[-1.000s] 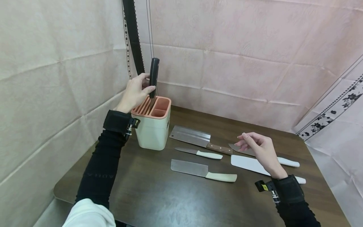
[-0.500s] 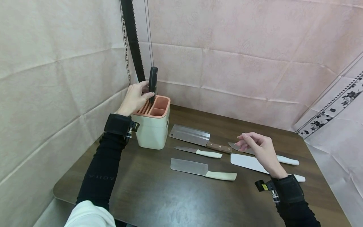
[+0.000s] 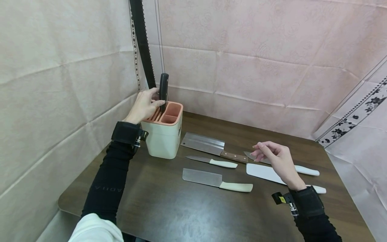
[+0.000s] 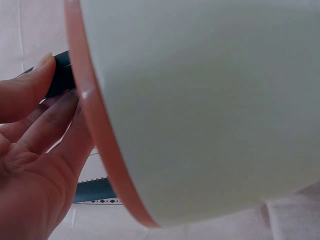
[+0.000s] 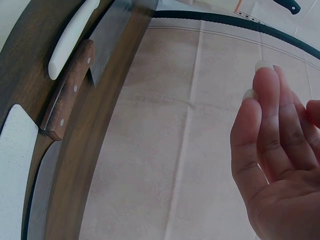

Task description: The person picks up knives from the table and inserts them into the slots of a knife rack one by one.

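Note:
My left hand (image 3: 143, 105) pinches the black handle of a knife (image 3: 163, 88) between thumb and fingers. The handle stands upright, low over the slotted side of a knife holder (image 3: 161, 141) with a pale green body and an orange-pink top; the blade is hidden inside. In the left wrist view the holder's rim (image 4: 92, 107) covers part of the black handle (image 4: 62, 75). My right hand (image 3: 279, 161) hovers over the knives at the right, fingers loosely bent, holding nothing. Below it lie a white-bladed knife (image 3: 263, 172) and a pointed knife with a white handle (image 3: 306, 170).
On the brown table (image 3: 151, 198) lie a cleaver with a wooden handle (image 3: 204, 144), a small white-handled knife (image 3: 223, 164) and a cleaver with a cream handle (image 3: 202, 177). Fabric-covered walls (image 3: 257, 67) rise behind and at the left.
My left hand has come down with the black-handled knife, and its blade has sunk out of sight into the holder. The right hand has stayed in place.

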Action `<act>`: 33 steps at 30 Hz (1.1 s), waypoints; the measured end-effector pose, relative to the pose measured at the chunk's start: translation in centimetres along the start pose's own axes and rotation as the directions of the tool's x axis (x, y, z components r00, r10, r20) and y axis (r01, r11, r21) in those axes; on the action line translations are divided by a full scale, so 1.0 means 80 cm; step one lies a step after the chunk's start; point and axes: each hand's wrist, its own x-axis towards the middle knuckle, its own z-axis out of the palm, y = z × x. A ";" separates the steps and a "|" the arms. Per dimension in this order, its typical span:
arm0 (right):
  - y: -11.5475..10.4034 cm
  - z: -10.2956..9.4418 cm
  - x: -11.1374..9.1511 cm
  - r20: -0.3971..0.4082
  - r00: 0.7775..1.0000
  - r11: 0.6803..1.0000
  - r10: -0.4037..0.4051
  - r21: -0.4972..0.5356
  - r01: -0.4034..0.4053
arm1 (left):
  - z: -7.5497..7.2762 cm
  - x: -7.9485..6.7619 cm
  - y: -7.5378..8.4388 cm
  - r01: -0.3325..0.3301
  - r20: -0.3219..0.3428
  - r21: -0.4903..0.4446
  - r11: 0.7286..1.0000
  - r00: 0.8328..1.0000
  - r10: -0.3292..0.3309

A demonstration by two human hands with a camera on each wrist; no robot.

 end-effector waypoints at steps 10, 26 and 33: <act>0.000 -0.003 -0.002 -0.015 1.000 0.999 0.019 -0.026 -0.020 | 0.004 0.004 -0.003 0.018 0.023 0.007 1.000 1.000 -0.018; 0.007 -0.008 -0.014 -0.040 0.999 0.999 0.027 -0.022 -0.028 | 0.012 0.018 -0.004 0.043 0.045 0.011 0.999 0.998 -0.043; 0.028 -0.025 -0.019 -0.049 0.998 0.991 0.031 -0.132 -0.038 | 0.010 0.019 -0.010 0.055 0.017 0.004 0.998 0.998 -0.055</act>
